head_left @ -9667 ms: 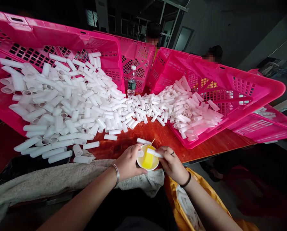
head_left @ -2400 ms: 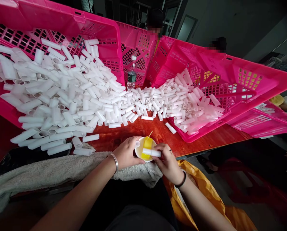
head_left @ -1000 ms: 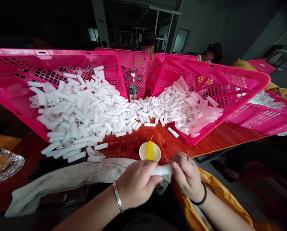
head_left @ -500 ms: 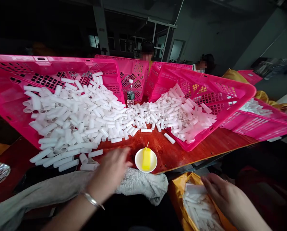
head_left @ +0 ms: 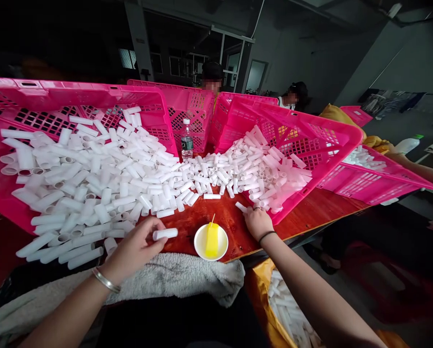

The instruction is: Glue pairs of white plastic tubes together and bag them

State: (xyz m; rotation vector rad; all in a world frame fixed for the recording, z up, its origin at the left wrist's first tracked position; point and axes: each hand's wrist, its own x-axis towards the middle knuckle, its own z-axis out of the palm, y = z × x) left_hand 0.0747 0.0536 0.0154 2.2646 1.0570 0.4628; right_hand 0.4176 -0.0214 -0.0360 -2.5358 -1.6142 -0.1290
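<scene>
Our left hand (head_left: 135, 251) grips larger white tube (head_left: 165, 234) in closed fingers, long axis nine-to-three; slim tube (head_left: 241, 207) at bench (head_left: 234, 237), ten o'clock off our nearer right hand (head_left: 259, 224), axis ten-to-four; we cannot tell if right fingers grip it; bowl (head_left: 199, 242) between hands.

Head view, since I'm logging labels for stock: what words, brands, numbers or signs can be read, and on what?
No text is clearly readable.
Bottle: pale marks on its dark label, too small to read.
White tubes, yellow block, bowl, pink crates: no lettering visible.
</scene>
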